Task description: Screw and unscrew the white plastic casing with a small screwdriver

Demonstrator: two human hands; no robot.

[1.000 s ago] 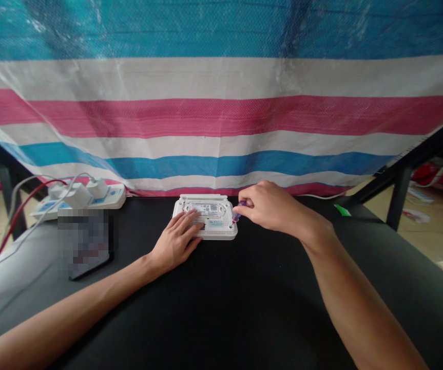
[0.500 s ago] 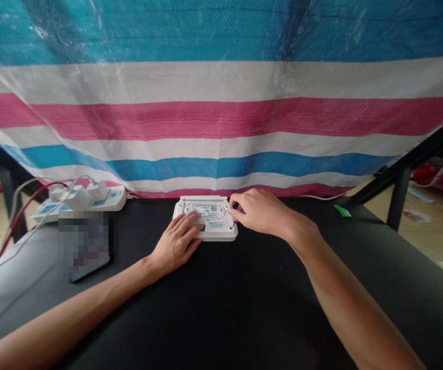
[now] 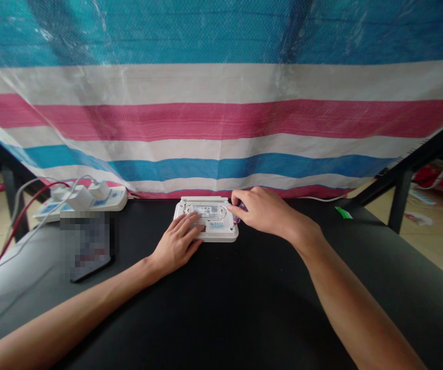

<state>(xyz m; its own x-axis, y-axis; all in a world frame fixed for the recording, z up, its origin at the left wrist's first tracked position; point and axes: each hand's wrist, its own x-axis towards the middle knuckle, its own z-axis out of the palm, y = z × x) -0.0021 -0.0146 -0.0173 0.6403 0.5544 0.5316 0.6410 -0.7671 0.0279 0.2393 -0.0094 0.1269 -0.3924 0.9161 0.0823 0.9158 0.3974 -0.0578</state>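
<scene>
A white router (image 3: 217, 226) lies label-side up, just left of the right fingers and under the left ones, its long axis running left to right. The right hand (image 3: 265, 210) is nearer its right end, fingers closed in a pinch around a purple-handled screwdriver (image 3: 237, 220) whose red lower part is by the near-right corner; whether the tip touches cannot be told. The left hand (image 3: 175, 240) has its fingers flat and slightly spread on the router's left half, gripping nothing. Just beyond the fingers hangs a striped sheet (image 3: 221, 119). The black bench (image 3: 244, 303) stretches broadly nearer the person. A power strip (image 3: 119, 197) sits well left of the left fingers.
</scene>
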